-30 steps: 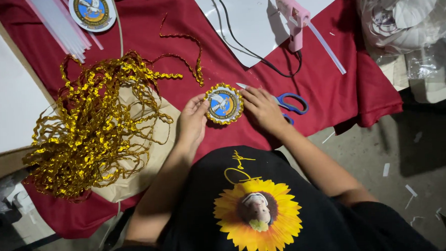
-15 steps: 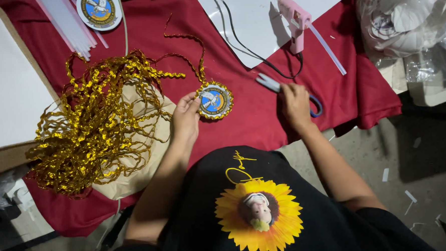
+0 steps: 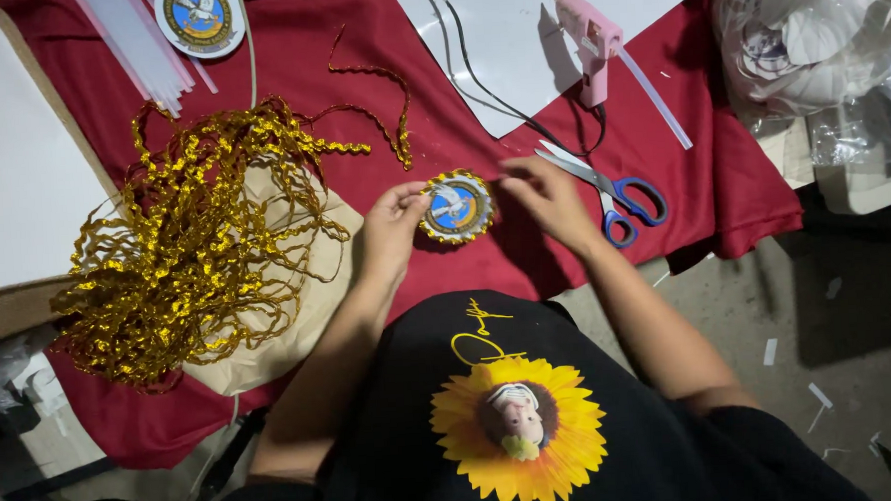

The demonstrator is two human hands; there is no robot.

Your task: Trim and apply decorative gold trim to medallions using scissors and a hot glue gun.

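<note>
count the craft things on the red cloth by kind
round badges: 2, one between left hand and right hand, one at top
scissors: 1
glue gun: 1
gold trim pile: 1
total: 5

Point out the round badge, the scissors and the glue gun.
round badge [image 3: 456,206], head view, blue centre
scissors [image 3: 632,204], head view, blue handle loop
glue gun [image 3: 591,40], head view, pink body

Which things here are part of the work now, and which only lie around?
In use:
left hand
right hand
round blue badge
gold trim

Lying about:
scissors
pink glue gun
second badge
glue sticks
</note>
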